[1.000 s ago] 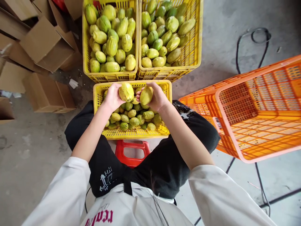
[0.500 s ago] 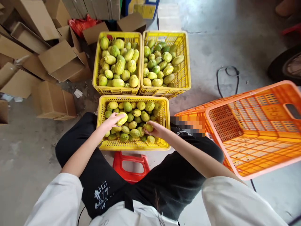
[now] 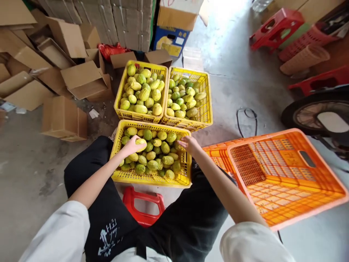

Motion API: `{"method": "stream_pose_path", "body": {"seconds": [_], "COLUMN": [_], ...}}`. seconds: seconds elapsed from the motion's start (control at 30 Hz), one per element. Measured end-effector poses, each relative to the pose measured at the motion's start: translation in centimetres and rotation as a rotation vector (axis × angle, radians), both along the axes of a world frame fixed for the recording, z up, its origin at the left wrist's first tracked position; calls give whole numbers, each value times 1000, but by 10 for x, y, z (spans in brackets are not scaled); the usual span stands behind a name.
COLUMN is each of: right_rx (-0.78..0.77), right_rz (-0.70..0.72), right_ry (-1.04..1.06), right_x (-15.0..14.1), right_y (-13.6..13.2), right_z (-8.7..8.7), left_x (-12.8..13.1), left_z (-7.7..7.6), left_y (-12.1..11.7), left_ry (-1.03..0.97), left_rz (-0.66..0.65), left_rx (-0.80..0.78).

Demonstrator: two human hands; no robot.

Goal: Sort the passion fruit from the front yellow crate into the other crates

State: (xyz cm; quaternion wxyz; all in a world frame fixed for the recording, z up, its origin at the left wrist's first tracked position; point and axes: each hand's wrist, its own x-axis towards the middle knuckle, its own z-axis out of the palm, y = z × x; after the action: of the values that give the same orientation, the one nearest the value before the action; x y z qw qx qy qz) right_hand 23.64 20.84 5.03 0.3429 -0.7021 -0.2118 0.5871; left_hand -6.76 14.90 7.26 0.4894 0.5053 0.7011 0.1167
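My left hand (image 3: 132,145) is closed around a yellow oval fruit (image 3: 141,144), held over the left part of the near yellow crate (image 3: 152,179). Over the right side of that crate is my right hand (image 3: 190,144), fingers apart and nothing seen in them. Many green and yellow fruits (image 3: 152,165) fill the near crate. It stands between my knees, with a red stool (image 3: 144,207) partly showing just in front of it. I cannot tell the exact kind of fruit.
Two more yellow crates, left (image 3: 117,105) and right (image 3: 209,109), hold larger fruit behind. An orange crate (image 3: 286,174) lies tilted at my right. Cardboard boxes (image 3: 61,116) crowd the left; a black cable (image 3: 247,112), a wheel (image 3: 327,116) and a red stool (image 3: 276,29) are on the right.
My right hand has let go of a fruit and moved right and slightly up. The left hand keeps its fruit. The view has tilted up, showing more of the background.
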Motion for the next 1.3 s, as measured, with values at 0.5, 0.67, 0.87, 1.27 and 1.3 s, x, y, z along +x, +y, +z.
{"method": "stream_pose_path", "body": {"seconds": [0.5, 0.67, 0.87, 1.27, 1.3], "right_rx": [129, 168, 233, 304, 305], "right_rz": [486, 647, 690, 823, 876], "right_ry": [100, 145, 151, -89, -141], "right_x": [-50, -44, -30, -25, -25], "right_y": [-38, -46, -40, -34, -34], "right_z": [25, 26, 39, 37, 33], "left_x": [14, 23, 26, -8, -9], "left_z": [21, 68, 73, -34, -43], "left_y": [132, 260, 273, 72, 59], "left_ry": [91, 6, -130, 427, 436], "left_rz": [192, 283, 167, -495, -552], "left_rx": [112, 477, 609, 113, 58]}}
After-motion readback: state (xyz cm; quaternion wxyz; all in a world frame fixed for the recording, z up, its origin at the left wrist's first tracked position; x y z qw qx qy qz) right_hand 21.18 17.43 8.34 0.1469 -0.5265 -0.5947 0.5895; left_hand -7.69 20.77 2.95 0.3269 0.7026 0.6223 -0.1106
